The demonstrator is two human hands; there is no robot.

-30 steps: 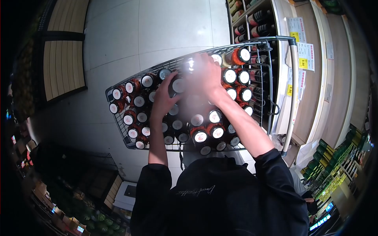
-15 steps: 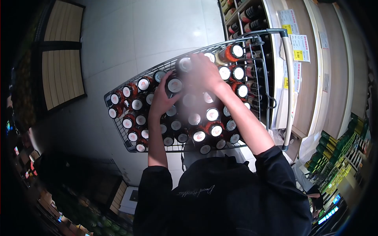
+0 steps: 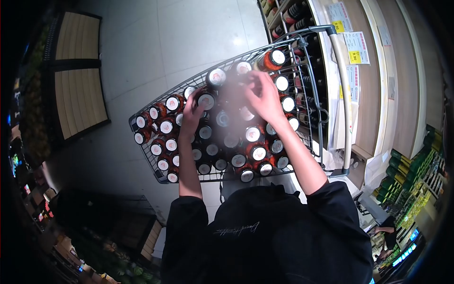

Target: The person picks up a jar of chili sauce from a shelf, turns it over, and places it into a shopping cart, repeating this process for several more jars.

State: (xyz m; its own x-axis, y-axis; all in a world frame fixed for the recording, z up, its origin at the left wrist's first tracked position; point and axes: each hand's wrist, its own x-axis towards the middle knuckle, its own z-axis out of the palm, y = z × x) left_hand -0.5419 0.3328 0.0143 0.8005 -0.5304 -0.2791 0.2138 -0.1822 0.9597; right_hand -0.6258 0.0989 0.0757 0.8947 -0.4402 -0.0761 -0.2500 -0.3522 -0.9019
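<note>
A wire shopping cart [image 3: 163, 181] holds many dark-lidded jars of red contents with white round labels. My left hand [image 3: 193, 113] is closed round the side of a jar [image 3: 206, 102] in the upper middle of the cart. Over the jars to its right, my right hand [image 3: 265, 97] has bent fingers, partly lost in a blurred smear; whether it holds anything is hidden. Another jar [image 3: 216, 76] stands higher near the cart's far side, and a jar [image 3: 243, 67] is beside it. A red jar [image 3: 274, 60] leans at the upper right.
The cart's handle [image 3: 344, 94] is at the right, against a store shelf [image 3: 373, 90] with price tags and dark bottles [image 3: 295, 12]. Slatted wooden stands [image 3: 80, 99] are at the left on the tiled floor [image 3: 189, 28]. Another person [image 3: 388, 236] is at the lower right.
My right hand has moved right and slightly down, away from the jar near the far side, which now shows plainly. My left hand stays by its jar.
</note>
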